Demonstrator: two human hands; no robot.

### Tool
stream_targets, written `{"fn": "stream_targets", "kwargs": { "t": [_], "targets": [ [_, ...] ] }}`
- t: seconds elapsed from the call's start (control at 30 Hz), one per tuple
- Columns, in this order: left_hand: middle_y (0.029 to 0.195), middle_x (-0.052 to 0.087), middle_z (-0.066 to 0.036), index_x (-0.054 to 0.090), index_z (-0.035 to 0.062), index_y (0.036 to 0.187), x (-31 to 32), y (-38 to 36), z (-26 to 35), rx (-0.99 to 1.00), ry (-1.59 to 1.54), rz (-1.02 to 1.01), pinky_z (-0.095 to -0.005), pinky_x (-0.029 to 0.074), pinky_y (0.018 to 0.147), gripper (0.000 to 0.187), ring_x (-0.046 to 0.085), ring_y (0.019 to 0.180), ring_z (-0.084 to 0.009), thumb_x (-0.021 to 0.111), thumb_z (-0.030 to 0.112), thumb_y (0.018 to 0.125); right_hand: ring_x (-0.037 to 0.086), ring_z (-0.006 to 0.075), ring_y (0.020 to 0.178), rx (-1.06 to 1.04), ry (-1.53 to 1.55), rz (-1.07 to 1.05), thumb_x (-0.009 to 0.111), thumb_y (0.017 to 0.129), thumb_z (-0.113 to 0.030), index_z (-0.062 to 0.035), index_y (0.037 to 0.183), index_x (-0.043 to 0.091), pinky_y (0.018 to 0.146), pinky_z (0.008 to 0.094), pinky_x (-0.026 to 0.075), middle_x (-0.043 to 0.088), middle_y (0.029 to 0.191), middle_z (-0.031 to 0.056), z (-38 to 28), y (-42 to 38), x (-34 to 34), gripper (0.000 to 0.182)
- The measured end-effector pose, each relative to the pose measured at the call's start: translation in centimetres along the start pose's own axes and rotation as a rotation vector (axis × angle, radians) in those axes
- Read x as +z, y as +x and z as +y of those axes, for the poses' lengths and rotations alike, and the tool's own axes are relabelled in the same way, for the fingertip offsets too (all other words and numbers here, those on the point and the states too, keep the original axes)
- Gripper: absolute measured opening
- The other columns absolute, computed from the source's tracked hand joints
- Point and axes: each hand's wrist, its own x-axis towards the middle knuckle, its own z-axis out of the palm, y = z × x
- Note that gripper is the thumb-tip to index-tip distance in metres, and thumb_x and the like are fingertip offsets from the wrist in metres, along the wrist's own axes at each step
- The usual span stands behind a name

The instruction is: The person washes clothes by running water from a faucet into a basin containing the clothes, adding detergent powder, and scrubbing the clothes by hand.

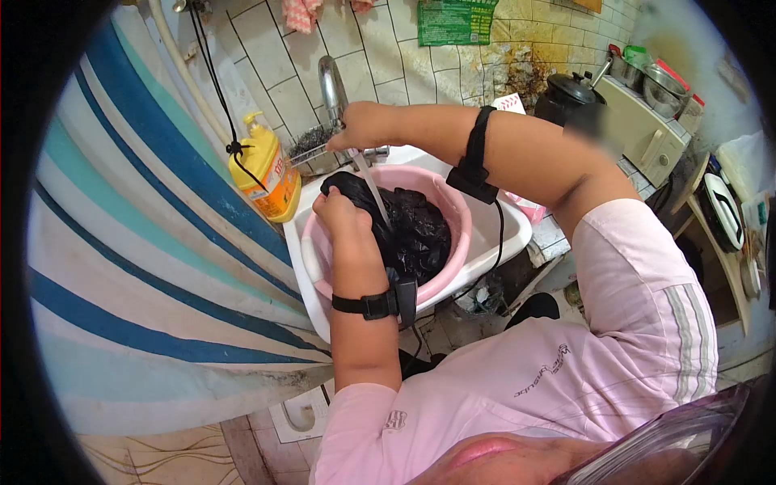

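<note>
My left hand (345,217) is closed on an edge of a wet black cloth (416,230), which lies bunched in a pink basin (462,218). Water streams from the metal faucet (330,81) down onto the cloth, just right of that hand. My right hand (356,127) reaches across and grips the faucet near its handle; the fingertips are partly hidden behind the hand. The basin stands in a white sink (505,230).
A yellow pump bottle (267,174) stands at the sink's left, beside a striped curtain (162,194). A wire rack with a dark scouring pad (309,142) is behind the faucet. Further right are a black pot (566,97) and a microwave-like box (647,129).
</note>
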Motion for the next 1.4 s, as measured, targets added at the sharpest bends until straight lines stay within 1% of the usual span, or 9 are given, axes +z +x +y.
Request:
{"fn": "stream_targets", "kwargs": {
  "t": [0.13, 0.23, 0.47, 0.63, 0.77, 0.93, 1.17, 1.23, 1.4],
  "targets": [
    [0.107, 0.052, -0.014, 0.043, 0.0014, 0.11, 0.1, -0.8, 0.5, -0.016, 0.032, -0.028, -0.0353, 0.051, 0.075, 0.018, 0.057, 0.088, -0.0225, 0.047, 0.005, 0.093, 0.065, 0.0321, 0.075, -0.035, -0.122, 0.036, 0.067, 0.073, -0.047, 0.002, 0.073, 0.068, 0.072, 0.0392, 0.051, 0.066, 0.075, 0.0199, 0.2, 0.2, -0.2, 0.049],
    [0.108, 0.051, -0.015, 0.041, 0.002, 0.111, -0.2, -0.2, 0.0, -0.046, 0.012, -0.047, -0.0359, 0.051, 0.073, 0.02, 0.057, 0.088, -0.0228, 0.047, 0.005, 0.092, 0.066, 0.0316, 0.081, -0.013, -0.101, -0.062, 0.068, 0.075, -0.046, 0.0003, 0.079, 0.069, 0.074, 0.0397, 0.051, 0.067, 0.082, 0.0196, 0.2, -0.2, -0.3, 0.047],
    [0.107, 0.05, -0.015, 0.039, 0.003, 0.115, 1.7, -5.1, 1.8, -0.034, 0.133, -0.08, -0.038, 0.051, 0.075, 0.03, 0.057, 0.089, -0.0262, 0.049, 0.008, 0.088, 0.064, 0.0341, 0.09, 0.019, -0.171, 0.087, 0.066, 0.078, -0.048, 0.0013, 0.093, 0.067, 0.079, 0.0416, 0.05, 0.066, 0.092, 0.0209, -0.2, 0.4, 0.7, 0.051],
    [0.098, 0.059, -0.012, 0.054, -0.0007, 0.109, 1.9, -6.9, -0.3, -0.187, 0.453, -0.625, -0.0328, 0.049, 0.079, 0.026, 0.059, 0.089, -0.0199, 0.052, -0.001, 0.083, 0.064, 0.0368, 0.087, -0.003, -0.173, 0.065, 0.063, 0.079, -0.05, 0.0053, 0.092, 0.066, 0.077, 0.0419, 0.05, 0.065, 0.089, 0.0252, -0.1, 1.8, 1.8, 0.057],
    [0.098, 0.06, -0.014, 0.05, -0.0018, 0.113, 2.0, -8.5, -1.4, -0.238, 0.671, -0.884, -0.0329, 0.05, 0.072, 0.029, 0.06, 0.084, -0.0213, 0.055, 0.002, 0.084, 0.063, 0.0272, 0.075, 0.038, 0.109, 0.018, 0.066, 0.078, -0.053, 0.0076, 0.088, 0.064, 0.07, 0.0382, 0.048, 0.064, 0.077, 0.0186, -0.5, 1.8, 2.2, 0.061],
    [0.094, 0.058, -0.009, 0.052, -0.0004, 0.105, 2.3, -9.6, 0.3, -0.302, 0.699, -0.865, -0.0281, 0.049, 0.075, 0.019, 0.059, 0.084, -0.0176, 0.052, -0.001, 0.086, 0.054, 0.0173, 0.071, 0.124, 0.356, 0.006, 0.066, 0.083, -0.045, 0.006, 0.095, 0.064, 0.068, 0.0325, 0.044, 0.062, 0.08, 0.0095, -1.0, 2.0, 2.7, 0.052],
    [0.093, 0.057, -0.01, 0.051, -0.0013, 0.104, 2.1, -8.8, -0.2, -0.281, 0.697, -0.843, -0.0279, 0.049, 0.072, 0.018, 0.058, 0.083, -0.0173, 0.053, 0.0, 0.086, 0.054, 0.0164, 0.072, 0.087, 0.437, 0.015, 0.066, 0.083, -0.043, 0.0042, 0.094, 0.066, 0.069, 0.0311, 0.044, 0.063, 0.081, 0.0081, -0.4, 3.0, 3.7, 0.048],
    [0.094, 0.057, -0.01, 0.051, -0.0015, 0.104, 2.2, -8.5, -0.4, -0.257, 0.719, -0.847, -0.0281, 0.05, 0.071, 0.018, 0.059, 0.082, -0.0174, 0.053, 0.0, 0.086, 0.06, 0.0252, 0.07, 0.026, 0.305, 0.115, 0.068, 0.079, -0.048, 0.0069, 0.088, 0.065, 0.066, 0.038, 0.047, 0.064, 0.075, 0.0155, 0.4, 3.9, 4.1, 0.056],
    [0.095, 0.057, -0.011, 0.051, -0.002, 0.106, 2.3, -8.4, 0.0, -0.281, 0.684, -0.822, -0.0277, 0.05, 0.072, 0.02, 0.059, 0.083, -0.0179, 0.053, 0.0, 0.086, 0.064, 0.0321, 0.073, -0.027, 0.064, 0.126, 0.066, 0.079, -0.049, 0.0044, 0.087, 0.065, 0.068, 0.04, 0.048, 0.064, 0.077, 0.0197, 1.0, 3.6, 3.1, 0.054]
  ]
}}
